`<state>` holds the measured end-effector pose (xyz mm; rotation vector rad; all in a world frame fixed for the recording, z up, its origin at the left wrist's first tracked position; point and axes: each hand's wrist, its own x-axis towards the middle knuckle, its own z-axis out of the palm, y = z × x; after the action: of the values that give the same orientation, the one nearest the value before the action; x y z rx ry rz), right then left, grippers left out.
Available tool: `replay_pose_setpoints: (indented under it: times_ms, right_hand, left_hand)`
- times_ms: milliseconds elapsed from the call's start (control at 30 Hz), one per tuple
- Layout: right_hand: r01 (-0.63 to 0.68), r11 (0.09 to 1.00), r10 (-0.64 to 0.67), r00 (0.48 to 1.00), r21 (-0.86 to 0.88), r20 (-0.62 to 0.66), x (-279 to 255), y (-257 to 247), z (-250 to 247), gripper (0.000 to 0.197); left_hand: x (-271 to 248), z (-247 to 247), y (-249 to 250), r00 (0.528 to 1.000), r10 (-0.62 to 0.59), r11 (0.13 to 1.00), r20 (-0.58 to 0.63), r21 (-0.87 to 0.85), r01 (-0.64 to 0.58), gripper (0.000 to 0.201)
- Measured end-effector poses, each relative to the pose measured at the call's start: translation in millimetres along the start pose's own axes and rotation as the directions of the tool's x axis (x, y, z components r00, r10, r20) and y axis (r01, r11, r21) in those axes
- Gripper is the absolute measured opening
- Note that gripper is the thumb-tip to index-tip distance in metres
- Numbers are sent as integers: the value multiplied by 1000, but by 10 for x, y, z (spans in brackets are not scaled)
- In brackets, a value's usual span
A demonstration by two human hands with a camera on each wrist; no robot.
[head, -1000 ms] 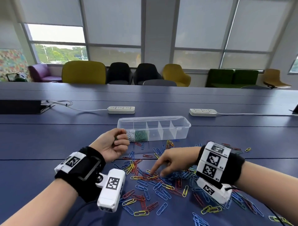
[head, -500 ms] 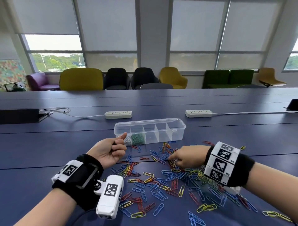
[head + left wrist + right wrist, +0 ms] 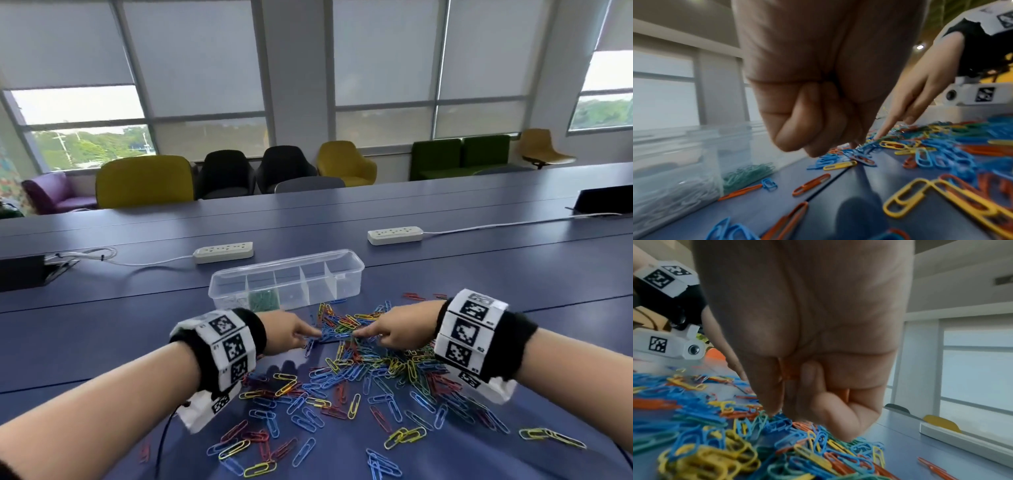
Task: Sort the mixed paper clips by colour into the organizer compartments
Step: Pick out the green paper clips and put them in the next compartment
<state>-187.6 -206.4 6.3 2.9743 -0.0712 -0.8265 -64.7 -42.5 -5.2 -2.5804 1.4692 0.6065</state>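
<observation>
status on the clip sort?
Left hand and right hand fingertips down in the clip pile. Organizer: two compartments hold clips. Nothing blocking.

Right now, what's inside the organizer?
The clear organizer holds pale clips in its leftmost compartment and green clips in the next. The other compartments look empty, though glare and blur could hide a stray clip.

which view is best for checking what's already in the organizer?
Head view: the whole organizer shows from above, with pale clips in the leftmost compartment, green clips in the next, the rest apparently empty. Left wrist shows only that left end through the wall, close but blurred. Right wrist shows just a far edge that may be it, no contents.
</observation>
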Motion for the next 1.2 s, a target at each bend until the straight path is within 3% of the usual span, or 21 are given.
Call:
replay_pose_setpoints:
  times_ms: [133,267,400,667,967,1200]
  right_hand:
    - [55,993,-54,998,105,-20,-54,78,53,47]
    - [76,983,-42,980,167,-197,19,206,1,39]
    - [90,975,-38,969,203,-245,313,221,-66,33]
    - [134,965,-71,961,225,-266,691,225,-140,35]
    - [127,960,-75,975,250,-208,803,285,-88,17]
    - [124,963,-69,972,238,-226,746,288,-27,10]
  left_hand:
    - [27,14,-88,1000,0,1000,-15,11,0,36]
    - [153,-56,2,992,49,996,-120,-69,-57,33]
    - [409,-66,254,981,58,996,-183,-54,-69,29]
    - [410,-46,148,990,72,986,-120,-141,-88,19]
    - [403,114,61,998,68,985,-8,-159,-68,20]
    - [372,101,110,995,73,982,-64,-172,-83,14]
